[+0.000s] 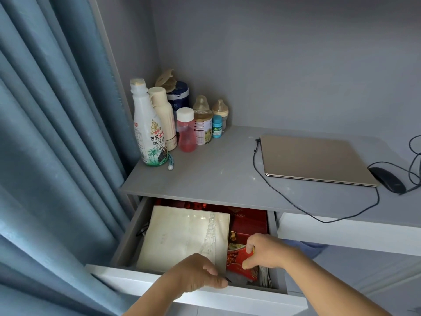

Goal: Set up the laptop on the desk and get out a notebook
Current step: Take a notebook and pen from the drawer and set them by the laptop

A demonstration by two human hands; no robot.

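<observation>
Two bare forearms come into view from the near edge. No sleeve, watch, ring or glove is seen on them. The left hand (198, 273) and the right hand (265, 250) have short, plain nails.

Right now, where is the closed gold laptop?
The closed gold laptop lies flat on the right part of the grey desk, between its black cable and the black mouse.

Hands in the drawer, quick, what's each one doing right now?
Left hand: fingers pinching the near corner of the cream notebook in the open drawer.
Right hand: fingers closed on the red packet beside it.
</observation>
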